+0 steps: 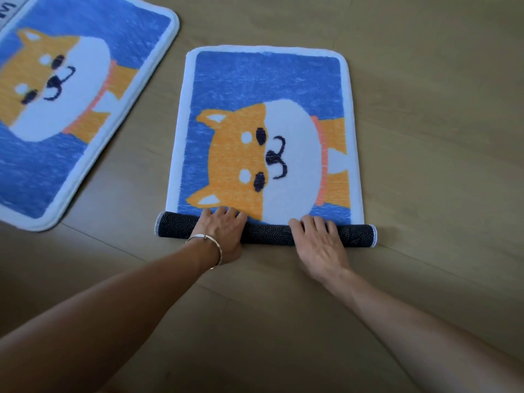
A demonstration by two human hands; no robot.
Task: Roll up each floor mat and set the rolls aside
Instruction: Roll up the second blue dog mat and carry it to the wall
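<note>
head | both grips flat, unclenched: left hand [224, 231], right hand [320, 241] | mat roll [268, 232] beneath palms

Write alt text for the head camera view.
Two bare hands, left hand and right hand, press on the dark dotted roll started at the near end of a blue dog mat. A second matching mat lies flat to the left on the wooden floor.

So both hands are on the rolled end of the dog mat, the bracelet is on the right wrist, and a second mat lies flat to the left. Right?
Not quite: the head view shows the bracelet on the left wrist. The rest stands: the left hand and right hand press on the rolled end of the dog mat, and the second mat lies flat to the left.
</note>
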